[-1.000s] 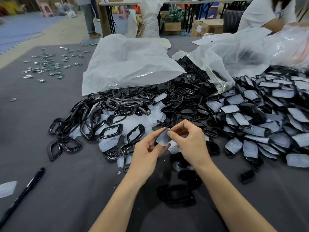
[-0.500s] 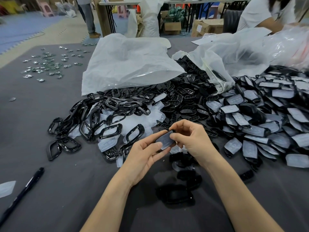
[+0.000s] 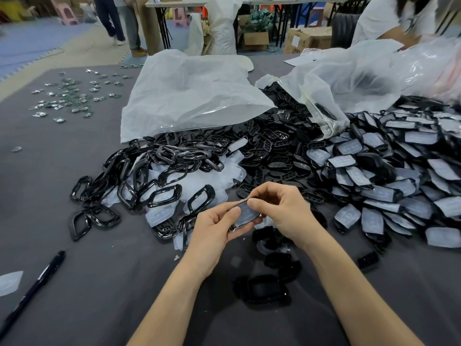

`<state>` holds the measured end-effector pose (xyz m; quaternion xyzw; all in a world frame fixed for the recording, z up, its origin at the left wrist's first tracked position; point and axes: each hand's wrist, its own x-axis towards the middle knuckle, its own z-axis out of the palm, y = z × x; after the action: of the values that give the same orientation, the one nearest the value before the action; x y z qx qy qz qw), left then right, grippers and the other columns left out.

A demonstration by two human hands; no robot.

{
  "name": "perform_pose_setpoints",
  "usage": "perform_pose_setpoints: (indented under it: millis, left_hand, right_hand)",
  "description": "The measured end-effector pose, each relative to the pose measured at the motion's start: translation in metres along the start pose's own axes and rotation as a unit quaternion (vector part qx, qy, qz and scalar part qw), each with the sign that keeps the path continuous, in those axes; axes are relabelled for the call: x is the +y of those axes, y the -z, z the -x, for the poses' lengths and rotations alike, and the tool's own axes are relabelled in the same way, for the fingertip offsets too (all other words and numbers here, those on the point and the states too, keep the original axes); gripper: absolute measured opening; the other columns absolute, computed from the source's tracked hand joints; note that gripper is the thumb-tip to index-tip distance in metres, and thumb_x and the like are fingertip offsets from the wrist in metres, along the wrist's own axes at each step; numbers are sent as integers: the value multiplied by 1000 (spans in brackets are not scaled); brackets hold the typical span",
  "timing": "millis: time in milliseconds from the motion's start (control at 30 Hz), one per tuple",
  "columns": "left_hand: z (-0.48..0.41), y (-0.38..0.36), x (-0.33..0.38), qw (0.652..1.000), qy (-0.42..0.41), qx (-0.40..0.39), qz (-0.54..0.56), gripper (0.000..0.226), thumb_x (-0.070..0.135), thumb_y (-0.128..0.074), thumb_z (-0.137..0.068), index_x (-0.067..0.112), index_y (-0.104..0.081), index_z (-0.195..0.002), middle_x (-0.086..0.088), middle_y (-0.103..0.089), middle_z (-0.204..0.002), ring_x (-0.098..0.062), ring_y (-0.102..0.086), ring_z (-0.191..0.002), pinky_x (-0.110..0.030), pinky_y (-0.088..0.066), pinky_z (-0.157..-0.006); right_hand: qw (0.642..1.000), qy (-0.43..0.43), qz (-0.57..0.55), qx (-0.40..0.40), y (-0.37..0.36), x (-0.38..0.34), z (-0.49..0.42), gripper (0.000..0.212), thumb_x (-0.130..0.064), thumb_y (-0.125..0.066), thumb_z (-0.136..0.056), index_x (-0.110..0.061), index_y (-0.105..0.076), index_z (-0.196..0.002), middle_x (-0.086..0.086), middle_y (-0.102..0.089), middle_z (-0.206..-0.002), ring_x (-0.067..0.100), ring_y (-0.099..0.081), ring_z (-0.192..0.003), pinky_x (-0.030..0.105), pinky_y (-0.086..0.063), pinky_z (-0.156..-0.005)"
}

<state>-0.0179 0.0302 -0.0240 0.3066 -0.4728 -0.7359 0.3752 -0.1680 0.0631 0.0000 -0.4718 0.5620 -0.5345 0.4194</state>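
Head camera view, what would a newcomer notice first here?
A big heap of black parts sprawls across the middle of the grey table, with white bags behind it. In front, the left hand and right hand pinch one small part between them. A pen lies at the near left.

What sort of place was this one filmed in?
Probably a small assembly workshop: heaps of identical black frames lie by a plastic bag on the table, the left hand and right hand hold one small part, and cardboard boxes stand behind.
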Motion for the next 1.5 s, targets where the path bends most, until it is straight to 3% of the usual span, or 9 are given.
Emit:
perform_pose_setpoints:
  millis: [367, 733, 800, 900, 967, 1133, 1267, 1333, 1500]
  left_hand:
    - [0, -4, 0, 998, -22, 11, -56, 29, 5, -41, -102, 9, -70, -101, -9, -76, -92, -23, -73, -86, -17, -56, -70]
    - [1, -6, -5, 994, -54, 4, -90, 40, 2, -46, -100, 33, -62, -121, -15, -73, -94, -31, -73, -82, -24, -57, -73]
    - [2, -3, -7, 969, -130, 17, -208, 42, 8, -53, -98, 41, -63, -121, -26, -66, -94, -31, -71, -81, -20, -56, -76]
    - [1, 2, -4, 873, -279, 14, -401, 30, 23, -61, -93, 36, -64, -120, 6, -63, -119, -9, -63, -90, -12, -48, -80]
    - [0, 3, -5, 850, -315, 1, -422, 27, 19, -64, -92, 26, -68, -117, 8, -58, -132, -2, -59, -112, -14, -43, -96]
    - [-3, 3, -12, 863, -300, 9, -406, 32, -3, -64, -88, 12, -70, -115, 8, -65, -120, -6, -54, -124, -15, -39, -104]
    - [-1, 0, -7, 906, -240, 29, -349, 37, 0, -63, -89, 30, -70, -110, 21, -69, -107, 5, -61, -109, -11, -44, -93]
    - [1, -1, -2, 943, -174, 61, -278, 37, 7, -62, -91, 41, -71, -103, 11, -75, -91, -3, -65, -85, -16, -47, -81]
    - [0, 0, 5, 997, -63, 31, -21, 20, 17, -60, -84, 19, -75, -98, -6, -75, -99, -18, -71, -97, -19, -55, -78]
  right_hand:
    - [999, -8, 31, 7, -1, 3, -1, 16, -2, -63, -88, -12, -64, -76, 2, -61, -64, 11, -56, -56, 21, -49, -53]
    - [993, 8, 110, 44, 2, 3, -1, 16, -7, -63, -90, -15, -62, -76, -4, -63, -57, 7, -54, -42, 17, -41, -44]
    - [993, -6, 103, 52, 6, 2, -2, 15, -6, -63, -89, -13, -62, -76, -4, -62, -54, 9, -54, -41, 19, -41, -42]
    - [996, -44, 46, 69, 12, 2, -3, 12, -3, -62, -89, -10, -61, -79, -1, -58, -49, 11, -52, -39, 20, -38, -37]
    - [995, -63, 8, 76, 14, 3, -3, 12, -2, -62, -89, -9, -58, -81, 4, -58, -49, 12, -51, -38, 18, -35, -36]
    - [991, -97, -10, 87, 12, 4, -3, 10, -2, -61, -88, -8, -56, -82, 5, -60, -48, 14, -52, -39, 19, -34, -36]
    - [992, -94, -34, 74, 11, 1, -1, 14, -16, -63, -91, -9, -61, -78, 4, -58, -49, 11, -46, -38, 18, -33, -36]
    - [996, -69, -42, 49, 10, -1, -1, 26, -32, -63, -89, -10, -66, -76, -1, -49, -48, 9, -39, -38, 16, -29, -36]
    - [999, -16, -33, 7, 6, -3, 0, 11, -30, -70, -78, -22, -75, -72, -1, -50, -58, 10, -41, -49, 16, -37, -48]
